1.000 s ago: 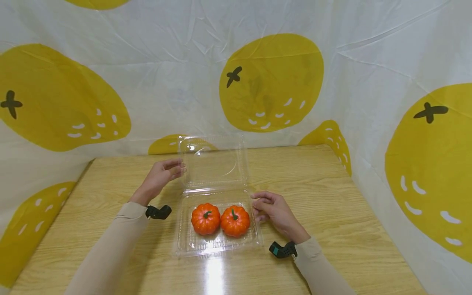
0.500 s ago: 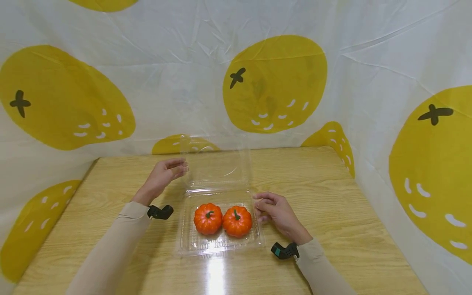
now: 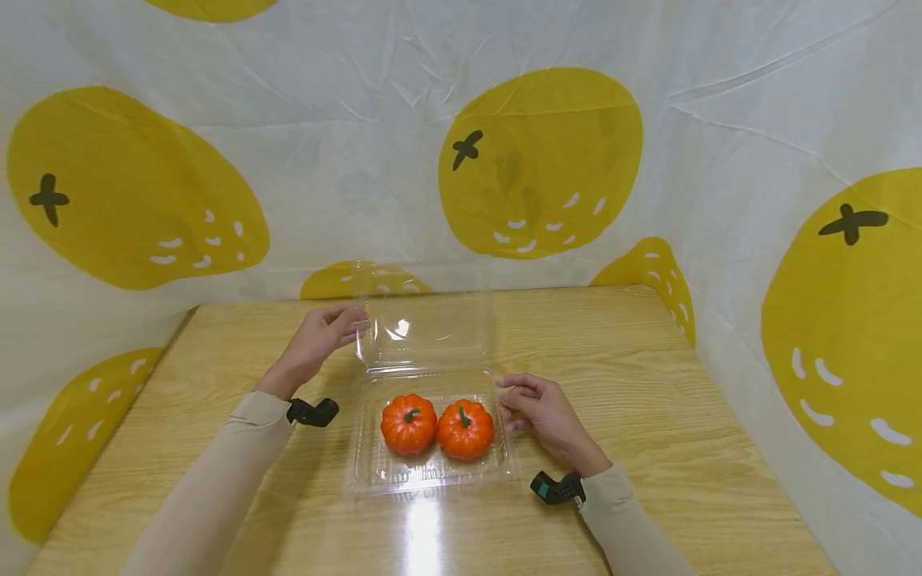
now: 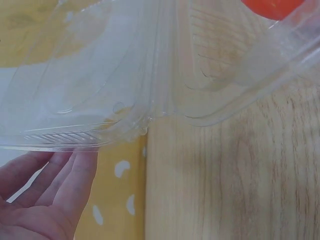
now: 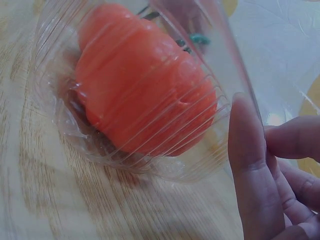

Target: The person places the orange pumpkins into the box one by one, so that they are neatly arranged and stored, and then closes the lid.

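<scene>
An unfolded clear plastic clamshell container [image 3: 432, 483] stands on the wooden table in the head view, its lid [image 3: 425, 328] raised at the back. Two small orange pumpkins with green stems, a left pumpkin [image 3: 408, 425] and a right pumpkin [image 3: 465, 430], sit side by side in its base. At the lid's left edge, my left hand [image 3: 320, 340] pinches the rim; the left wrist view has its fingers [image 4: 75, 180] against that rim. My right hand [image 3: 540, 412] holds the base's right rim between thumb and index finger [image 5: 246, 135], close to a pumpkin seen through the ribbed wall.
The wooden table [image 3: 612, 352] reaches back to a white curtain [image 3: 346, 184] printed with large yellow fruit, which also hangs along both sides. Each wrist carries a black camera, a left camera [image 3: 313, 413] and a right camera [image 3: 556, 488].
Glare on the lid has shifted lower, and the lid's tilt differs slightly. Both hands keep their places on the container. The whole head view has drifted a little, moving the scene right.
</scene>
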